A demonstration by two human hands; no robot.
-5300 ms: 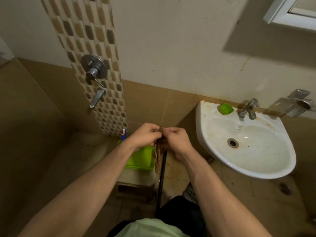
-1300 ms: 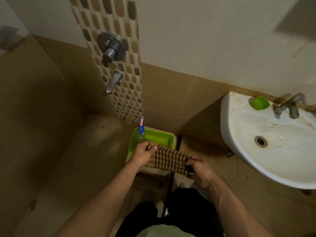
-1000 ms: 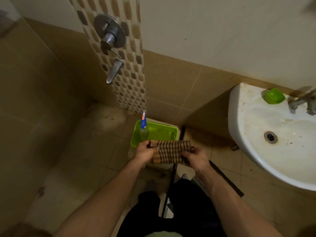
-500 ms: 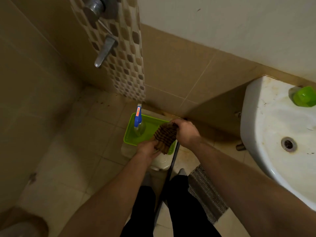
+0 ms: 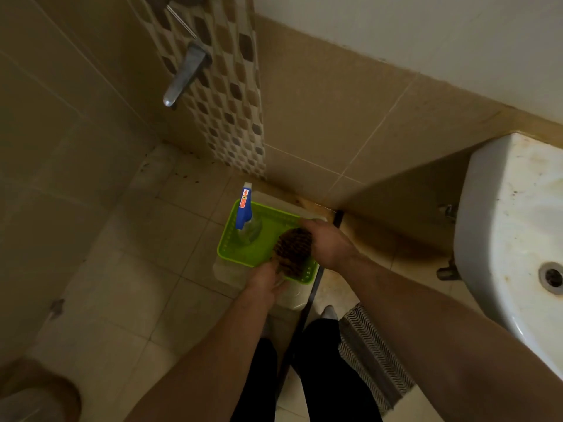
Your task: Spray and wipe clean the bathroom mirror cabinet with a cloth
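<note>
The person stands with both legs in black trousers [image 5: 332, 376] on the tiled floor [image 5: 128, 269]. A striped mat [image 5: 371, 351] lies just beside the right leg. Both bare forearms reach forward and down.

The left hand [image 5: 268, 283] is at the near rim of a green basket [image 5: 227, 239]. Its fingers touch the near edge of the brown checked cloth [image 5: 292, 249], but I cannot tell if they pinch it or only touch it. The right hand [image 5: 329, 243] comes from the right side, and its fingers are curled over the bunched cloth, grasping it. The cloth is over the right half of the basket, between the two hands. I cannot tell if it rests on the bottom of the basket.

The basket sits on a white stool [image 5: 292, 298]. A thin black rod [image 5: 312, 295] runs along the right side of the stool, up to the wall. In the left half of the basket the spray bottle [image 5: 248, 226] stands upright, with a clear body and a blue head. It is apart from both hands.

On the right, a white sink [image 5: 502, 223] with stains is fixed to the tiled wall, and its drain [image 5: 551, 277] is at the edge of the view. Farther back a mosaic strip [image 5: 231, 102] goes up the wall, and a metal spout [image 5: 182, 77] comes out of it, pointing down to the left.
</note>
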